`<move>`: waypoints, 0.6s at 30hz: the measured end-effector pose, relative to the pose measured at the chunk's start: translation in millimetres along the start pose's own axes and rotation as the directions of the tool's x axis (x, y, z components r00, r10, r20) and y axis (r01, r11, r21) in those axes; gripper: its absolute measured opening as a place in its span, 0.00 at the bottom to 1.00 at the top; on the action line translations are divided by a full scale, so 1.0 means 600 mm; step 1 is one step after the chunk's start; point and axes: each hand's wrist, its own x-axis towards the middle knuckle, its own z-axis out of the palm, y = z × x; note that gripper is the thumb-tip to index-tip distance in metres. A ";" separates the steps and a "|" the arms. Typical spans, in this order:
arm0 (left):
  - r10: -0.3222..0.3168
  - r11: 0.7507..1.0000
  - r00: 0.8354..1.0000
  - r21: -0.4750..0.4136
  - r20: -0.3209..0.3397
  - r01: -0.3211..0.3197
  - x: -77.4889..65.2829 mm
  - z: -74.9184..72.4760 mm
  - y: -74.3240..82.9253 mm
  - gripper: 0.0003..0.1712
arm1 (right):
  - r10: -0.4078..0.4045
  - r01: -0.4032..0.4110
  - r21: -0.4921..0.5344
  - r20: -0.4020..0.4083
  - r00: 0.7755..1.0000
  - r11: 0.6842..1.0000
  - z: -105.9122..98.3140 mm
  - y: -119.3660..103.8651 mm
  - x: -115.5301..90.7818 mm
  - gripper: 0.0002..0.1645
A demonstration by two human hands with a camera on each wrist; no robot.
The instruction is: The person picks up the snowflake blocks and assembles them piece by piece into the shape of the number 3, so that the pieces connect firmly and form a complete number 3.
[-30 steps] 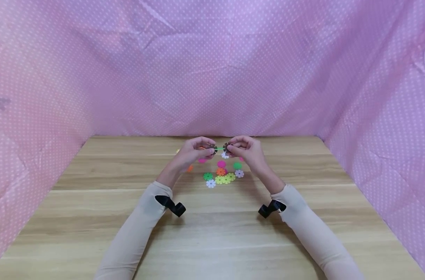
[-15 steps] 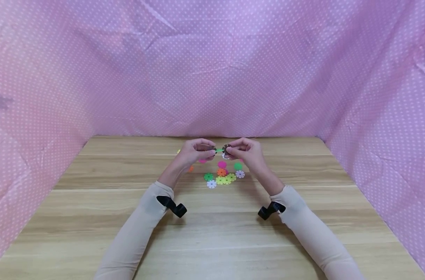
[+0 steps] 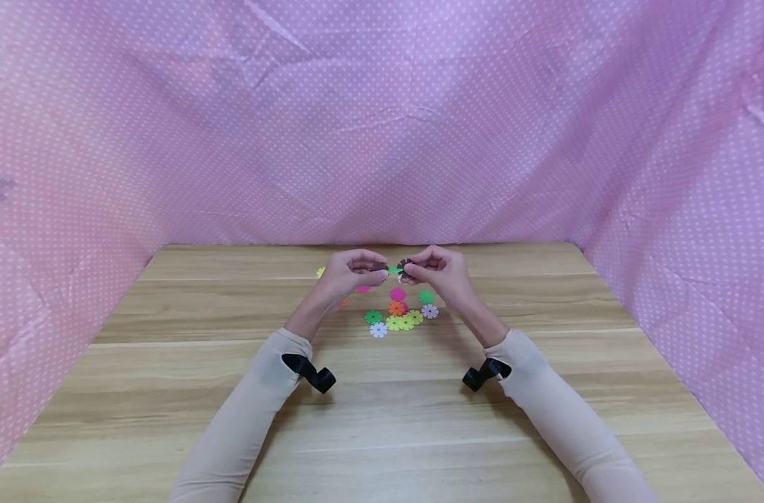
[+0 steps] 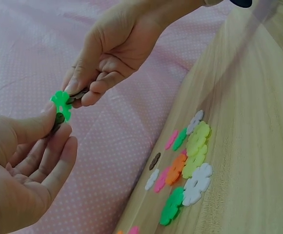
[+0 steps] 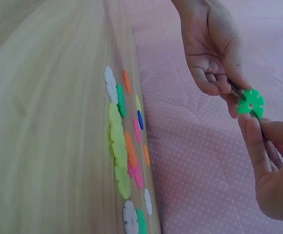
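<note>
My left hand [image 3: 354, 271] pinches a brown snowflake disc [image 4: 57, 122] between thumb and fingers. A second brown snowflake disc [image 3: 404, 268] is pinched by my right hand [image 3: 442, 270]. Between them sits a green snowflake disc [image 4: 61, 105], its notched edge meeting both brown discs. In the right wrist view the green disc's round face and centre hole show, with a brown disc at either side. How deep the slots interlock is hard to tell. Both hands are raised above the far part of the table, and fingers cover much of the brown discs.
Loose snowflake discs lie on the wooden table [image 3: 382, 419] below the hands: several yellow [image 3: 407, 322], an orange one [image 3: 397, 308], a pink one [image 3: 397, 295], white [image 3: 378, 330] and green [image 3: 372, 316]. A pink dotted cloth [image 3: 382, 140] hangs behind and at both sides.
The green disc has turned from nearly edge-on to showing more of its face. The right hand has shifted slightly left, nearer the left hand. Both hands keep their pinch.
</note>
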 end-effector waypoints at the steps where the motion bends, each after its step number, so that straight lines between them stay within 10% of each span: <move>1: 0.003 1.000 1.000 -0.001 0.019 -0.003 0.000 0.000 0.000 0.22 | 0.000 0.000 0.004 -0.007 1.000 1.000 0.000 0.000 0.000 0.12; 10: -0.023 1.000 0.958 -0.008 0.285 0.026 -0.001 -0.012 -0.003 0.23 | 0.074 -0.071 -0.097 0.018 0.997 0.993 0.000 -0.008 0.000 0.14; 18: -0.043 0.999 0.963 0.014 0.265 0.041 -0.001 -0.012 -0.006 0.22 | 0.142 -0.118 -0.198 0.109 0.984 0.973 -0.004 -0.011 0.001 0.15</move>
